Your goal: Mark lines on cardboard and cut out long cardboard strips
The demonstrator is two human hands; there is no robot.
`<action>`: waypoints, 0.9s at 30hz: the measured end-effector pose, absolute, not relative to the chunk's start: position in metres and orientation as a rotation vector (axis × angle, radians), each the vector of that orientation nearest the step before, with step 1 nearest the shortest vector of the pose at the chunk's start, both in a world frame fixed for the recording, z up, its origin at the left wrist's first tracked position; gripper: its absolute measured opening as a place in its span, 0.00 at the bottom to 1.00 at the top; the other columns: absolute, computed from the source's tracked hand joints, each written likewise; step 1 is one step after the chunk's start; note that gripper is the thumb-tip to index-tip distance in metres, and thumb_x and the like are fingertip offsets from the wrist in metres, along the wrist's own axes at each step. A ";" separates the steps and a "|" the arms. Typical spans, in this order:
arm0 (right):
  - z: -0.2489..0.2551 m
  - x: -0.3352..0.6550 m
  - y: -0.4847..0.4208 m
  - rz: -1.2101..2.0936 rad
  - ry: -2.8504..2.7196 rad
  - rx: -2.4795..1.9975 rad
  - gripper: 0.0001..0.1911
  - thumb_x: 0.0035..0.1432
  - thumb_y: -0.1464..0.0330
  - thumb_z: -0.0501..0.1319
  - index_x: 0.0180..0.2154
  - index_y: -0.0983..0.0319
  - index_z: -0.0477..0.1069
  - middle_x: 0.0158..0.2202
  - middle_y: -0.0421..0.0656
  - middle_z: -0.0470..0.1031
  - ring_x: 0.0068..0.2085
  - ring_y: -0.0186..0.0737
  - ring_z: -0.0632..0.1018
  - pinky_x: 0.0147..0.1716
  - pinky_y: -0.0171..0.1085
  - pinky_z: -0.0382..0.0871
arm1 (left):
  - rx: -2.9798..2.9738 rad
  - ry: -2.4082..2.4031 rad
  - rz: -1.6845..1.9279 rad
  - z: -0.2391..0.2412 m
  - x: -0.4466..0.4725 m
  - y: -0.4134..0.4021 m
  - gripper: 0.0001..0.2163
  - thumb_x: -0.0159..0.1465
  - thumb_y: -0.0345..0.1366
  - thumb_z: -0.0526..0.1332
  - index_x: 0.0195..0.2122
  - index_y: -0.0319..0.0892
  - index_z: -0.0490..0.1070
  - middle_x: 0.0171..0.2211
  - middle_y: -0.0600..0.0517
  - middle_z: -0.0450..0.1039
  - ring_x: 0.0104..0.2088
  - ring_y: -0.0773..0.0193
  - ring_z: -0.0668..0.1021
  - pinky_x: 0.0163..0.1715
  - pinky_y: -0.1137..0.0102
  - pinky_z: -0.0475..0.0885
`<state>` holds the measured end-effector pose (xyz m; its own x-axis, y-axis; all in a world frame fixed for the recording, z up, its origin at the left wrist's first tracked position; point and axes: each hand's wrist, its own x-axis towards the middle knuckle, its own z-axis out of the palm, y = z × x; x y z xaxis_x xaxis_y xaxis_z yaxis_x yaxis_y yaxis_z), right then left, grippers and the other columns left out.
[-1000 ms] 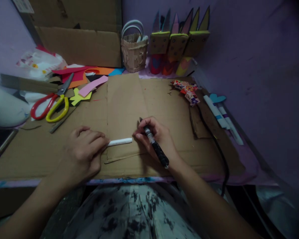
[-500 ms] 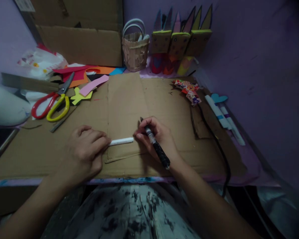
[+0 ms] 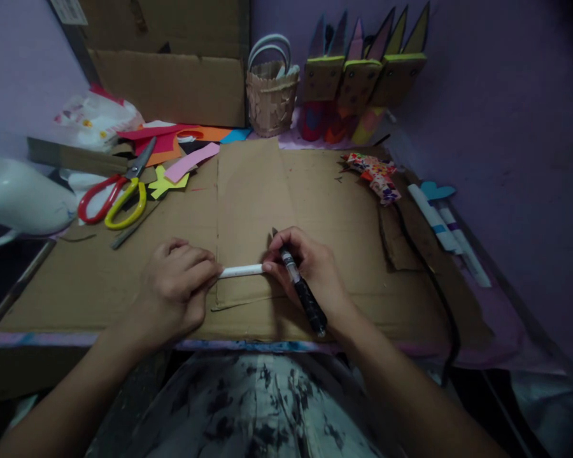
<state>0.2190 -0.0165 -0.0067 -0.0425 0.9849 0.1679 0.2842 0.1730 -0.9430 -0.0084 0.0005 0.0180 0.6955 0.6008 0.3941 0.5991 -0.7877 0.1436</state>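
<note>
A short white stick (image 3: 241, 271) lies across the lower part of a cardboard piece (image 3: 253, 191); its exact kind I cannot make out. My left hand (image 3: 179, 283) is closed, its fingertips pinching the stick's left end. In my right hand (image 3: 308, 264) a black pen (image 3: 306, 299) with a clear grip is held, tip pointing away from me. The thumb and a finger of that same hand touch the stick's right end. The cardboard piece rests flat on a larger cardboard sheet (image 3: 124, 286).
Red-and-yellow-handled scissors (image 3: 124, 191) and coloured paper scraps (image 3: 191, 162) lie at left, near a white jug (image 3: 23, 197). A basket (image 3: 272, 95) and rabbit-eared cardboard holders (image 3: 363, 79) stand behind. Markers (image 3: 434, 216) and a black cord (image 3: 427, 267) lie at right.
My right thumb and finger have come onto the right end of the white stick. The whole view has shifted slightly, so things appear further right.
</note>
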 end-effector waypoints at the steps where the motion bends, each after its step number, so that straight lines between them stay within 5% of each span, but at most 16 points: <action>1: -0.006 0.219 -0.017 0.941 -1.516 -1.271 0.09 0.51 0.70 0.65 0.34 0.57 0.66 0.27 0.35 0.75 0.27 0.34 0.74 0.29 0.34 0.65 | 2.870 1.026 0.684 0.018 -0.008 0.001 0.07 0.59 0.23 0.56 0.34 0.40 0.70 0.33 0.48 0.75 0.32 0.60 0.73 0.40 0.57 0.67; 27: 0.009 0.226 -0.012 0.933 -0.946 -1.253 0.11 0.48 0.65 0.64 0.33 0.58 0.64 0.28 0.38 0.75 0.26 0.33 0.77 0.22 0.32 0.67 | 2.676 1.097 0.846 0.009 -0.007 -0.001 0.06 0.61 0.25 0.58 0.33 0.42 0.71 0.33 0.50 0.73 0.36 0.61 0.75 0.36 0.63 0.67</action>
<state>0.2259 -0.0115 0.0088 0.3365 0.9397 0.0618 -0.0488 0.0830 -0.9954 -0.0066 -0.0006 0.0086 0.5792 0.6799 0.4498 0.6077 -0.7279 0.3176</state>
